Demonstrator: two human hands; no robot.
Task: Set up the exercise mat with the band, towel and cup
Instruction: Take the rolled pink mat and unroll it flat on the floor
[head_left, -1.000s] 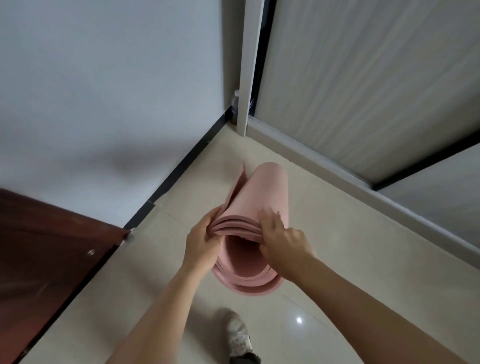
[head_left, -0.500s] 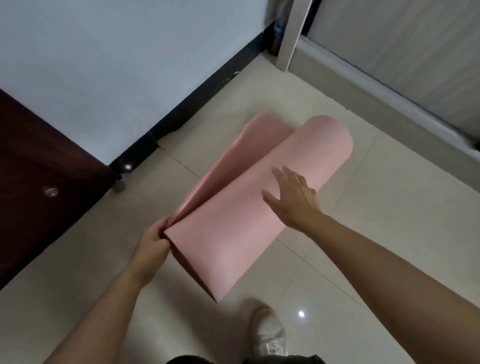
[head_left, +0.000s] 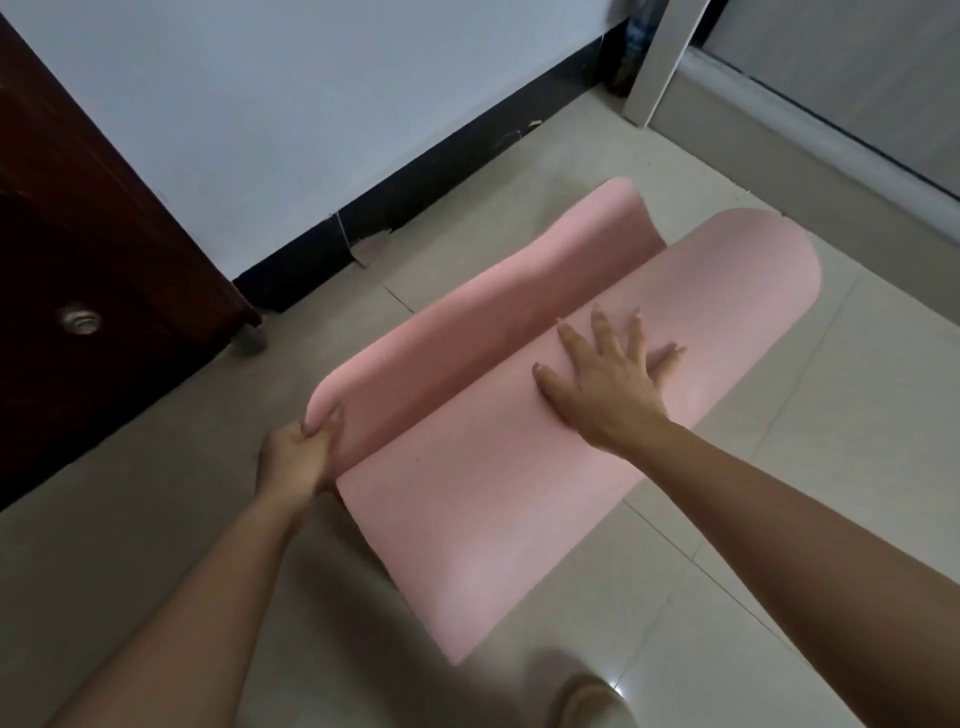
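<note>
Mat (head_left: 470, 519) corner in left hand (head_left: 297, 460) (pinch)

Our count: few things, mostly ones.
We count one pink mat (head_left: 493, 493), two hands (the left hand (head_left: 296, 460) and the right hand (head_left: 608, 384)), one shoe toe (head_left: 592, 701) at the bottom edge, one dark wooden cabinet (head_left: 78, 249) with one round metal fitting (head_left: 79, 318), and one white post (head_left: 654, 67) in the far corner.
</note>
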